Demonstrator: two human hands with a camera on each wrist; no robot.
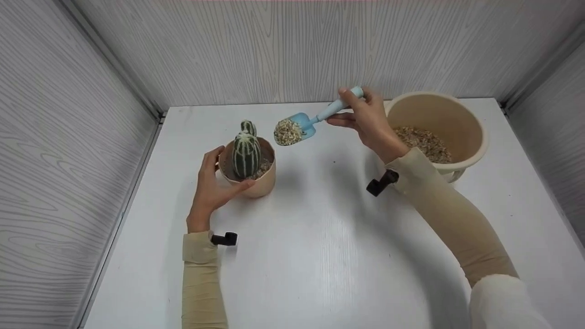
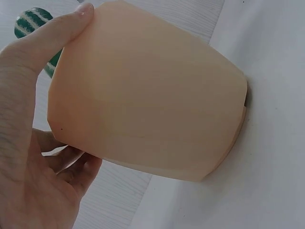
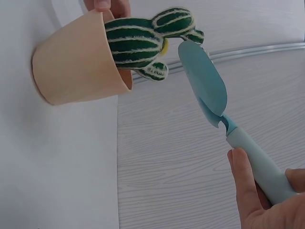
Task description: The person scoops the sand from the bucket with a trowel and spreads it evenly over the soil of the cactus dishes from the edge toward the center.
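Left hand (image 1: pixel 212 183) wraps the pot (image 1: pixel 256 183), hiding its left side; cactus (image 1: pixel 246 153) inside. Right hand (image 1: pixel 368 119) grasps trowel (image 1: pixel 304 125), loaded with gravel, just right of pot. Bucket (image 1: pixel 461 114) far right on bench (image 1: pixel 320 251), partly hidden.

From the head view, the right hand (image 1: pixel 368 119) covers most of the blue scoop's (image 1: pixel 304 125) handle, and its wrist and sleeve hide the near left rim of the beige bucket (image 1: pixel 461 119). The cactus's (image 1: pixel 246 153) base is lost inside the pot (image 1: pixel 260 185), whose far left wall sits behind the left hand (image 1: pixel 211 185). In the left wrist view the cactus (image 2: pixel 29 23) shows only as a sliver behind the thumb. The right wrist view shows only the scoop's (image 3: pixel 206 83) underside, so its load is unseen, and the hand (image 3: pixel 267 200) is cut by the frame's bottom edge.
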